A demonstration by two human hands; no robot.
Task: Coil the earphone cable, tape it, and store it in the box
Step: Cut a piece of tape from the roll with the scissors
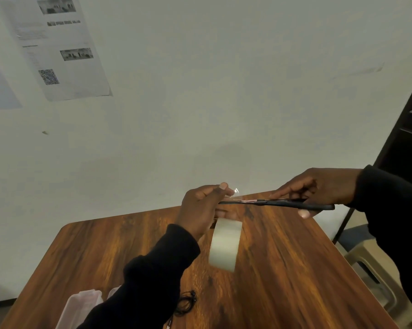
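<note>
The left hand (pixel 200 210) pinches a pulled strip of clear tape (pixel 236 192) between its fingers (pixel 224 187); the roll of clear packing tape (pixel 225 244) hangs just below them. The right hand (pixel 319 188) grips black scissors (pixel 278 203), blades at the strip. The coiled black earphone cable (pixel 186 303) lies on the brown wooden worktop (pixel 283 281), well below the fingers, near the translucent plastic box (pixel 81 305). I think the cut strip may curl and stick to itself, because only one end is held.

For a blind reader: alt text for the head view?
Left hand holds a tape strip with the roll hanging below, while right hand cuts it with scissors. Coiled earphones and box lie on the table.
</note>
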